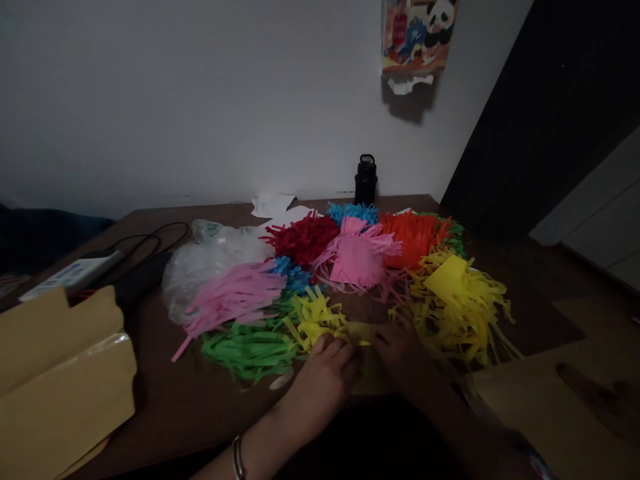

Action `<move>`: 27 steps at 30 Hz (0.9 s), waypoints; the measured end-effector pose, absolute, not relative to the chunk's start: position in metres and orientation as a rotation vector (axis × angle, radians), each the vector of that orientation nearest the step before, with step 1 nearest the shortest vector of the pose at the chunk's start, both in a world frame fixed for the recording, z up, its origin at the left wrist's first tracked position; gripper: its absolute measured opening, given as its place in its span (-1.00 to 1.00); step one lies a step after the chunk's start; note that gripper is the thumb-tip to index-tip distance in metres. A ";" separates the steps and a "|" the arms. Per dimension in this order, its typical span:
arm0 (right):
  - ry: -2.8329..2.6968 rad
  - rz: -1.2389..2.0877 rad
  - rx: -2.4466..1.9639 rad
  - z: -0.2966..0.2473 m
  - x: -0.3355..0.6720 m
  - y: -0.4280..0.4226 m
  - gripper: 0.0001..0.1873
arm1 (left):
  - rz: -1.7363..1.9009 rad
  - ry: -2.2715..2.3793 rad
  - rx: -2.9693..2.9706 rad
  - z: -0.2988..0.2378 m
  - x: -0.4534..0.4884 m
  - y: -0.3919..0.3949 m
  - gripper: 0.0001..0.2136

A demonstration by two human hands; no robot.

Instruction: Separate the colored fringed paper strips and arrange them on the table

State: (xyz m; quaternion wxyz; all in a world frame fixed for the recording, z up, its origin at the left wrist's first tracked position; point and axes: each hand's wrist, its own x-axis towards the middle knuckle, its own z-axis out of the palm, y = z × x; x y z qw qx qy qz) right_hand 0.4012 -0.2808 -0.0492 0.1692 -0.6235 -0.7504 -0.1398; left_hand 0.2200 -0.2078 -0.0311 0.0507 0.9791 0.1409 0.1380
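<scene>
My left hand (pixel 333 367) is closed on a yellow fringed paper tassel (pixel 316 315) at the table's near side. Its fringe fans out to the left, above the hand. Across from it, my right hand (pixel 400 350) grips the other end of the same yellow strip, in deep shadow. Part of the strip shows stretched between both hands. Beside my right hand lies a larger yellow tassel (pixel 457 300). Green fringe (pixel 250 350) spreads just left of my left hand, and a pink tassel (pixel 357 257) sits beyond both hands.
Red (pixel 305 237) and orange fringes (pixel 413 237) lie farther back, before a black bottle (pixel 367 180). At left are a clear plastic bag (pixel 187 277), another pink tassel (pixel 240 293), a white power strip (pixel 73 275) with a cable and tan cardboard (pixel 65 380).
</scene>
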 end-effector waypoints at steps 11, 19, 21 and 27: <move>-2.048 -0.499 -1.735 -0.051 0.400 -0.280 -0.79 | 0.169 0.681 3.020 -0.026 0.252 -0.189 -0.86; -2.016 -0.471 -1.646 -0.052 0.397 -0.276 -0.76 | 0.248 0.540 3.053 -0.016 0.247 -0.191 -0.84; -1.989 -0.463 -1.615 -0.051 0.397 -0.274 -0.72 | 0.266 0.485 3.035 -0.015 0.242 -0.199 -0.82; -1.778 -0.429 -1.597 -0.036 0.406 -0.272 -0.71 | 0.261 0.370 2.926 -0.025 0.240 -0.213 -0.81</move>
